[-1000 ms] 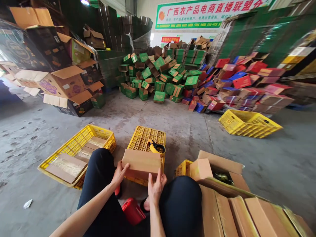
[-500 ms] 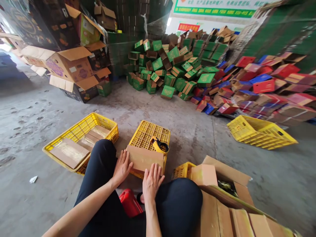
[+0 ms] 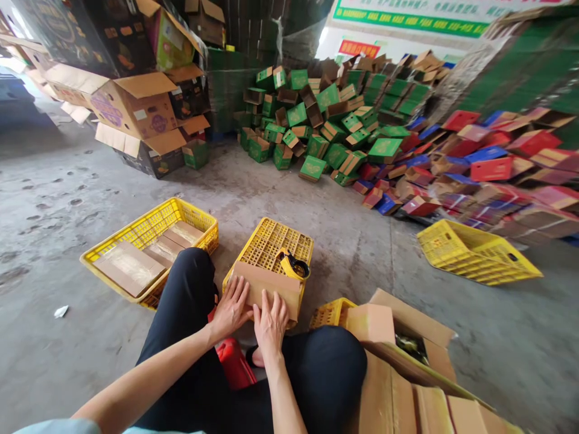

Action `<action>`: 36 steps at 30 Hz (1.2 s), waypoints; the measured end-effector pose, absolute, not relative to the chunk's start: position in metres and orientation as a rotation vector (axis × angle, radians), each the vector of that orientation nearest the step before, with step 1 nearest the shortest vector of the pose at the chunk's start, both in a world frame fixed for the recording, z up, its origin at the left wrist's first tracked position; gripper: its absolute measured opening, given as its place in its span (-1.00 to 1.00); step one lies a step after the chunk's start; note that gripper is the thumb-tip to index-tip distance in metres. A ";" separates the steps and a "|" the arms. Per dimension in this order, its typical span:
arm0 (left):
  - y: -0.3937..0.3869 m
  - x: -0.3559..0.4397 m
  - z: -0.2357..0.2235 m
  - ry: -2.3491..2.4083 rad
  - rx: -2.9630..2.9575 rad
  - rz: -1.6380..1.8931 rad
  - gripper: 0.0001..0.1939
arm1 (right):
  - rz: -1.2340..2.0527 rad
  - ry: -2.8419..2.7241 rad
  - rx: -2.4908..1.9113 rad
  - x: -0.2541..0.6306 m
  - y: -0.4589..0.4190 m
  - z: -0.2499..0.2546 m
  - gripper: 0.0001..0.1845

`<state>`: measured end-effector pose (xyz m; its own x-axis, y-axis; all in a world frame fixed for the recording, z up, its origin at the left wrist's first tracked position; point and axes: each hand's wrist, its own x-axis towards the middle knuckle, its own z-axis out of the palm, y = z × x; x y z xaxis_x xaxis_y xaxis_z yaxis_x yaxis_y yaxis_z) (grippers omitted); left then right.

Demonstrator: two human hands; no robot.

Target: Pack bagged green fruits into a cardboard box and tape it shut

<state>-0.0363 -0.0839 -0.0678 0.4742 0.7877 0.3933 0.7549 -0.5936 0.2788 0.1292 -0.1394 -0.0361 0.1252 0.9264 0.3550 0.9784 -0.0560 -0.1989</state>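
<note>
A small brown cardboard box (image 3: 280, 288) rests on an upturned yellow crate (image 3: 274, 244) between my knees. My left hand (image 3: 231, 307) lies flat on the box's near left side, fingers stretched out. My right hand (image 3: 270, 322) presses flat against the box's near face beside it, fingers spread. A yellow tape dispenser (image 3: 293, 265) sits on the crate just behind the box. Neither hand grips anything.
A yellow crate (image 3: 199, 220) at my left holds taped brown boxes. A stack of flat cartons (image 3: 407, 386) lies at my right, by another yellow crate (image 3: 479, 253). Piles of green (image 3: 316, 120) and red boxes (image 3: 488, 169) fill the far floor. A red stool (image 3: 233, 361) shows beneath me.
Both hands slid from the box's ends toward its near middle and now lie flat side by side. The camera tipped downward and leftward a little.
</note>
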 end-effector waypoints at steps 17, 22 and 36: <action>-0.084 -0.039 -0.062 1.358 2.553 0.593 -0.06 | -0.004 -1.927 -1.770 0.156 -0.124 -0.010 -0.56; -0.084 -0.039 -0.059 1.341 2.542 0.595 -0.03 | -0.035 -1.983 -1.818 0.168 -0.078 -0.002 -0.56; -0.085 -0.037 -0.059 1.359 2.524 0.610 0.04 | 0.072 -2.115 -1.754 0.178 -0.071 0.000 -0.69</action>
